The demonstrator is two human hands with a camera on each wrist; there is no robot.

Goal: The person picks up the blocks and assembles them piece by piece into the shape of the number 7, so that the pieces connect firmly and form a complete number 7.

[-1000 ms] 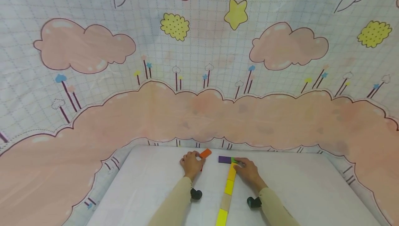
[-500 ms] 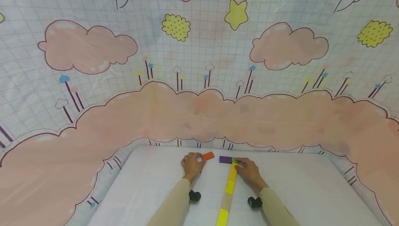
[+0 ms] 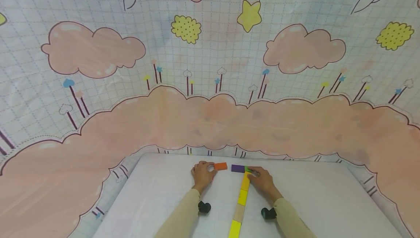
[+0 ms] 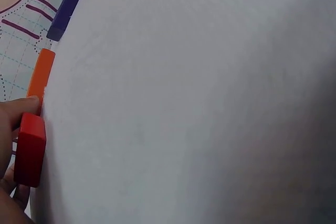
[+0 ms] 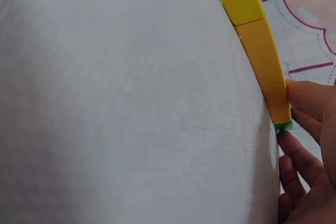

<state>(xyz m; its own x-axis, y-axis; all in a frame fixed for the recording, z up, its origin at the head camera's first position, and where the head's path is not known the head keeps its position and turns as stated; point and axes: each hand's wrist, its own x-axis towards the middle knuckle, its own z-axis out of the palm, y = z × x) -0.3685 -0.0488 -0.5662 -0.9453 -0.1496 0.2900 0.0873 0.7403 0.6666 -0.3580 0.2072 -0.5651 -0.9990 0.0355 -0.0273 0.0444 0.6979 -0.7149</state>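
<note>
My left hand (image 3: 201, 175) pinches the end of an orange block (image 3: 220, 166) near the table's far edge. In the left wrist view a red block (image 4: 30, 153) also sits between its fingers. A short gap separates the orange block from a purple block (image 3: 237, 168), level with it to the right. Against the purple one stands a green block (image 3: 247, 168), partly covered by my right hand (image 3: 261, 182), whose fingers hold it where it meets an amber block (image 3: 245, 181). In the right wrist view fingertips touch both the amber block and the green end (image 5: 283, 126).
From the amber block a line of blocks runs towards me: a yellow block (image 3: 242, 196), a tan block (image 3: 238, 213) and another yellow block (image 3: 234, 228). All lie on a white table (image 3: 157, 187). A patterned cloth (image 3: 210, 125) hangs behind its far edge.
The orange block has turned from slanted to nearly level with the purple block and come closer to it. My left hand has shifted slightly right; the right hand stays by the green block.
</note>
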